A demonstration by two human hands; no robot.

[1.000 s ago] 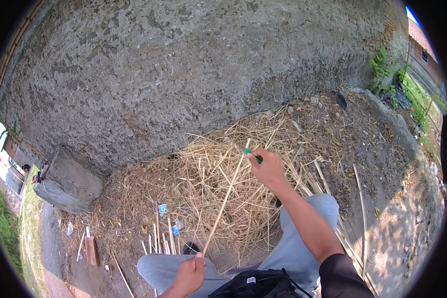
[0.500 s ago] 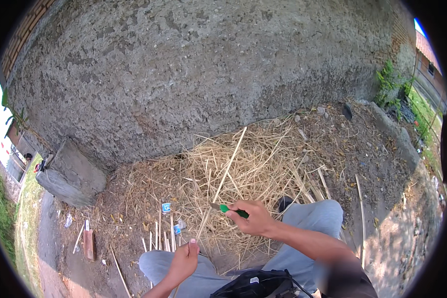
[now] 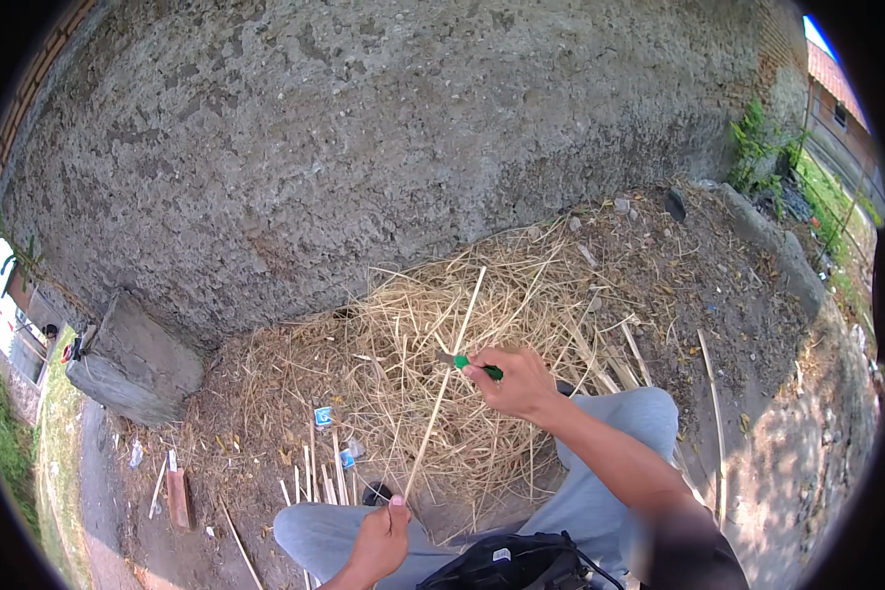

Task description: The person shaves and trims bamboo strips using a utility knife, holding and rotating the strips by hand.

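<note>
A long, thin, pale strip, apparently bamboo, slants up and away from me over the pile of shavings. My left hand pinches its near end above my left knee. Closed around the green handle of a small knife, my right hand is farther up the strip. The short blade lies against the strip, and a thin sliver lifts beside it. My right fingers cover much of the handle.
Several pale strips lie by my left knee, and others lie to the right. Small blue packets rest on the dirt. A rough grey wall rises ahead. A concrete block and a brown wooden piece are at left.
My right hand and the knife have moved away along the strip, while my left hand has come down and slightly right. A sliver now stands out at the blade.
</note>
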